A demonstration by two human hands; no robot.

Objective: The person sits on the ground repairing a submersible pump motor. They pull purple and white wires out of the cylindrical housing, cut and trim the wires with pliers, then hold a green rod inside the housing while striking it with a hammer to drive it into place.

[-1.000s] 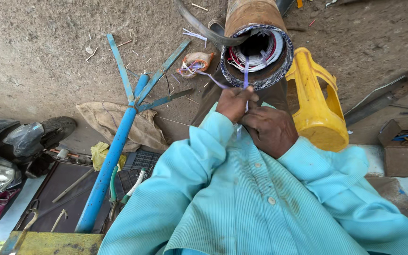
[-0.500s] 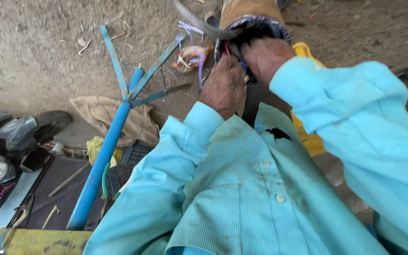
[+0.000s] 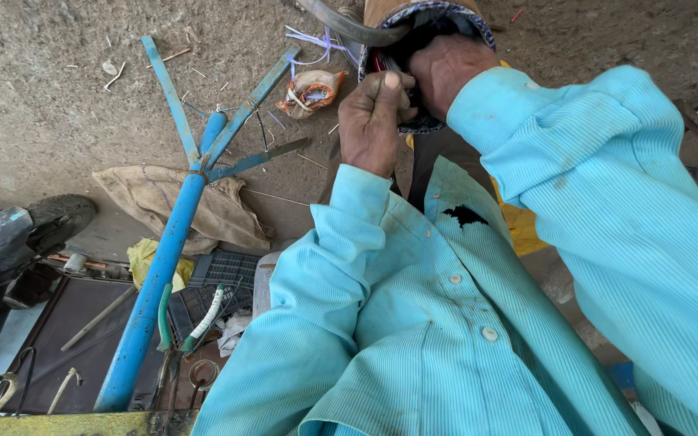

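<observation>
**Both hands work inside the mouth of a wound motor cylinder**

A rust-brown motor cylinder point(image 3: 414, 16) lies on the dirt ground at the far edge of the view, its open end ringed with pale insulation and packed with coloured wire windings point(image 3: 381, 60). The left hand point(image 3: 373, 121) sits at the lower rim with its fingers curled tight and thumb raised, seemingly pinching a winding wire, though what it pinches is hidden. The right hand point(image 3: 446, 69) reaches into the opening; whether its fingers point(image 3: 426, 64) grip anything cannot be told. The steel body looks heavy and rigid and is best held by its outer shell; the thin wires look springy and easily kinked, best taken close to the slot.

Loose lilac strands point(image 3: 313, 44) and a small orange-and-white wire bundle point(image 3: 313, 89) lie just left of the cylinder. Farther left, a blue pipe stand point(image 3: 167, 250) with 3 flat arms rests over a tan sack point(image 3: 220, 214).

Compared with 0.5 seconds ago, the right hand has gone deeper into the opening and the left has closed up beside it; 1 second ago both were held lower, in front of the cylinder, with a yellow casing plainly in view.
</observation>
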